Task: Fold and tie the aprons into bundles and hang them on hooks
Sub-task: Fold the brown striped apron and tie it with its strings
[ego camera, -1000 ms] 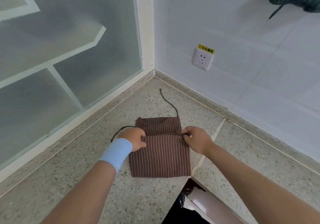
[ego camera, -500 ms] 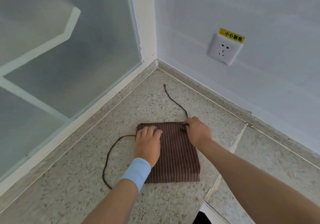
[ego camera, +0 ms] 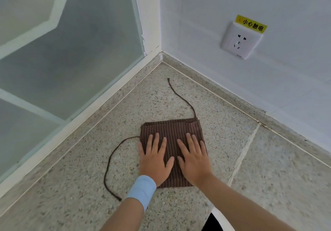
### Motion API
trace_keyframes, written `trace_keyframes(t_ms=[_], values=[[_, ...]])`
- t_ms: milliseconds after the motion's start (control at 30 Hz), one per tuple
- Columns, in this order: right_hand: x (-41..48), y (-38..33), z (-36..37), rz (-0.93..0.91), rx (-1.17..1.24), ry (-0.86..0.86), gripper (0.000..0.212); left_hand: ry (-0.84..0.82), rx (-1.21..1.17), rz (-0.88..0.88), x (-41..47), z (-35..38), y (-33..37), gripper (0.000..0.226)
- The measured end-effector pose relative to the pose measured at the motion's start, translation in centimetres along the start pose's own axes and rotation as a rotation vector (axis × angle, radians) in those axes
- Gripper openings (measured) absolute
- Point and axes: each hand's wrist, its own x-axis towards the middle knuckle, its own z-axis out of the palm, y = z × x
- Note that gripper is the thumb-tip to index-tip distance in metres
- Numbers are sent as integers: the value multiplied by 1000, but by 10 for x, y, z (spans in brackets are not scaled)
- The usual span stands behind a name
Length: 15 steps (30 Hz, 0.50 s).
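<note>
On the speckled stone floor [ego camera: 80, 177] near the corner of the room, the brown pin-striped cloth apron [ego camera: 172, 128] now lies as a compact folded square, where a second ago both hands pinched its edges mid-fold. The left hand [ego camera: 155, 157] and right hand [ego camera: 194, 159] have let go and lie flat, fingers straight and spread, side by side, pressing the cloth and gripping nothing. The folding looks about done, while the two thin brown tie strings [ego camera: 114, 152] trail loose on the floor, so tying and hanging remain.
</note>
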Motion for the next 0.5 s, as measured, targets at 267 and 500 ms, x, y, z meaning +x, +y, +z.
trace_keyframes(t_ms=[267, 500], values=[[0, 14, 1, -91, -50, -56, 65, -13, 168, 135, -26, 21, -43, 71], [-33, 9, -18, -310, -122, 95, 29, 68, 2, 267, -62, 13, 11, 45]])
